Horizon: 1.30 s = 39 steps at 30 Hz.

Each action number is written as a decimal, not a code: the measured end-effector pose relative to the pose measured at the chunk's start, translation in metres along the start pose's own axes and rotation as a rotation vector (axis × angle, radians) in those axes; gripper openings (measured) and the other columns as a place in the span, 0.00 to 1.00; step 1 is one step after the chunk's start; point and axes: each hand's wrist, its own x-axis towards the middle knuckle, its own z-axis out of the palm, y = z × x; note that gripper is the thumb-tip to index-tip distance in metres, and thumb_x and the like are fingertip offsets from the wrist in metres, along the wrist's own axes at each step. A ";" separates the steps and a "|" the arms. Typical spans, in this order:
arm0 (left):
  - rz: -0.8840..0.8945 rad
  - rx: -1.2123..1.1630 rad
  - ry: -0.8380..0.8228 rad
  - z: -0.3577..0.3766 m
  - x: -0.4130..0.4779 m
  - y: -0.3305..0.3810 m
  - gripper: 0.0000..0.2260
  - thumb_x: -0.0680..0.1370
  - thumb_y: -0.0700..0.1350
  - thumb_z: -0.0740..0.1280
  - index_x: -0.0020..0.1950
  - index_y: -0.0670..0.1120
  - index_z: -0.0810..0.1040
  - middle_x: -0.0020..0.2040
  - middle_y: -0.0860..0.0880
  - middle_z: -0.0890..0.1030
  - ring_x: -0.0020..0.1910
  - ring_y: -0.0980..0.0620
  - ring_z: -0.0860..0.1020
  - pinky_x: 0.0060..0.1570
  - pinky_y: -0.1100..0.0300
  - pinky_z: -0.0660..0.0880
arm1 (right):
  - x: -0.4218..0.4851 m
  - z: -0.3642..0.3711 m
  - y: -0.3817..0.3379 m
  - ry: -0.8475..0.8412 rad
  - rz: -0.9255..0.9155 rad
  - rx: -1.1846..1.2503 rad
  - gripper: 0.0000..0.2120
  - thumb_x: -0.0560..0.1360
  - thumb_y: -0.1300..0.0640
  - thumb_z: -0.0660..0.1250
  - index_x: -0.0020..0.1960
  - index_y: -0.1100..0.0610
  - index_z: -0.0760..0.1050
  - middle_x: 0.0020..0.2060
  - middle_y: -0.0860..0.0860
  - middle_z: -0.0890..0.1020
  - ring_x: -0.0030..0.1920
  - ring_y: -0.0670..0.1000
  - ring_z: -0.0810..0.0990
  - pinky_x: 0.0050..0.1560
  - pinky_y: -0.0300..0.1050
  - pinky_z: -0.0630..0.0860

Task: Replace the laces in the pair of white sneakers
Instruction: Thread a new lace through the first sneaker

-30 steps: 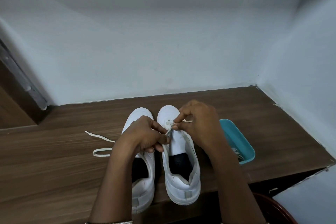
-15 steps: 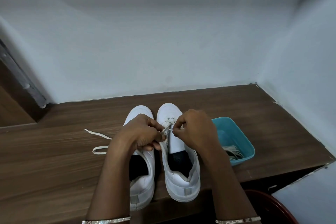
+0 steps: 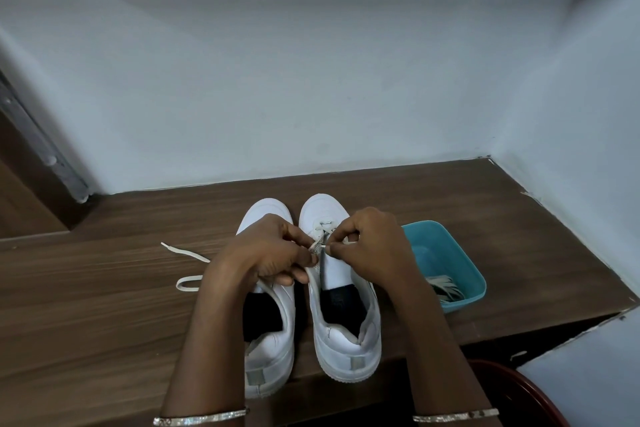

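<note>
The lace [image 3: 319, 245] is threaded at the front eyelets of the sneaker [image 3: 346, 340] in the lower centre of the frame. My left hand [image 3: 266, 253] and right hand [image 3: 372, 243] each pinch it between thumb and forefinger. The second sneaker [image 3: 270, 354] stands just left. A loose lace [image 3: 188, 255] lies on the wooden table [image 3: 86, 305] at left, and a teal tray [image 3: 465, 265] sits at right.
</note>
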 end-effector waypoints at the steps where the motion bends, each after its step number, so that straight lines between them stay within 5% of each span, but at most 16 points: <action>1: 0.008 -0.006 -0.011 0.000 -0.001 0.000 0.09 0.76 0.37 0.73 0.55 0.42 0.82 0.36 0.45 0.85 0.33 0.54 0.84 0.26 0.66 0.75 | 0.000 0.002 0.000 0.010 0.000 0.005 0.02 0.69 0.50 0.76 0.42 0.46 0.86 0.33 0.41 0.79 0.38 0.44 0.76 0.37 0.40 0.69; 6: 0.011 -0.195 -0.002 0.001 -0.003 0.001 0.10 0.84 0.43 0.63 0.54 0.38 0.80 0.34 0.42 0.83 0.30 0.52 0.84 0.26 0.63 0.78 | 0.002 0.007 0.001 0.017 0.005 0.074 0.04 0.70 0.50 0.77 0.44 0.46 0.87 0.42 0.44 0.85 0.44 0.44 0.79 0.40 0.40 0.71; 11: 0.127 0.206 0.208 0.011 0.003 0.000 0.06 0.77 0.39 0.69 0.42 0.45 0.84 0.31 0.48 0.85 0.37 0.44 0.85 0.35 0.56 0.80 | 0.002 0.004 0.001 0.007 0.004 0.080 0.06 0.69 0.54 0.76 0.47 0.47 0.87 0.39 0.43 0.83 0.37 0.41 0.75 0.33 0.29 0.62; 17: 0.156 0.321 0.306 0.002 0.004 0.000 0.10 0.76 0.43 0.66 0.36 0.45 0.82 0.34 0.49 0.85 0.30 0.54 0.82 0.32 0.61 0.73 | 0.000 -0.001 0.006 -0.029 0.035 0.092 0.18 0.66 0.50 0.80 0.54 0.47 0.81 0.45 0.43 0.79 0.40 0.38 0.74 0.35 0.32 0.63; 21: 0.180 -0.080 0.332 -0.023 -0.004 -0.010 0.10 0.82 0.40 0.60 0.44 0.39 0.77 0.41 0.43 0.85 0.30 0.54 0.79 0.28 0.60 0.69 | 0.001 0.001 0.012 0.003 0.062 0.136 0.22 0.63 0.49 0.81 0.55 0.47 0.80 0.48 0.44 0.80 0.45 0.42 0.77 0.42 0.39 0.72; 26: 0.229 -0.754 0.392 -0.057 -0.021 -0.027 0.13 0.85 0.40 0.54 0.45 0.41 0.75 0.49 0.39 0.86 0.46 0.47 0.86 0.45 0.51 0.80 | 0.001 -0.002 0.018 0.015 0.103 0.161 0.26 0.60 0.47 0.83 0.56 0.47 0.80 0.50 0.44 0.80 0.51 0.45 0.79 0.51 0.45 0.77; 30: 0.189 -1.176 0.507 -0.074 -0.020 -0.044 0.15 0.85 0.42 0.54 0.39 0.45 0.70 0.28 0.49 0.81 0.29 0.52 0.82 0.30 0.60 0.81 | 0.002 0.000 0.017 0.005 0.085 0.184 0.26 0.59 0.47 0.83 0.55 0.46 0.80 0.48 0.42 0.80 0.50 0.44 0.79 0.52 0.47 0.78; 32: 0.156 -0.995 0.680 -0.078 -0.014 -0.055 0.13 0.84 0.41 0.57 0.40 0.45 0.72 0.26 0.50 0.71 0.23 0.54 0.70 0.22 0.65 0.72 | 0.002 0.002 0.015 0.002 0.057 0.213 0.26 0.59 0.48 0.84 0.55 0.47 0.80 0.48 0.43 0.81 0.48 0.44 0.79 0.51 0.48 0.79; 35: 0.245 -0.338 0.847 -0.076 -0.012 -0.063 0.09 0.82 0.47 0.64 0.45 0.45 0.79 0.32 0.48 0.72 0.29 0.53 0.67 0.28 0.63 0.67 | 0.003 0.004 0.013 0.022 -0.001 0.234 0.23 0.61 0.52 0.83 0.55 0.49 0.81 0.48 0.45 0.82 0.48 0.44 0.80 0.52 0.48 0.80; 39: 0.382 0.125 0.637 -0.055 -0.013 -0.039 0.07 0.77 0.57 0.70 0.40 0.57 0.82 0.33 0.49 0.78 0.29 0.56 0.71 0.35 0.57 0.70 | 0.004 0.005 0.010 0.029 -0.031 0.228 0.21 0.64 0.58 0.80 0.56 0.51 0.81 0.49 0.47 0.82 0.51 0.46 0.80 0.55 0.50 0.79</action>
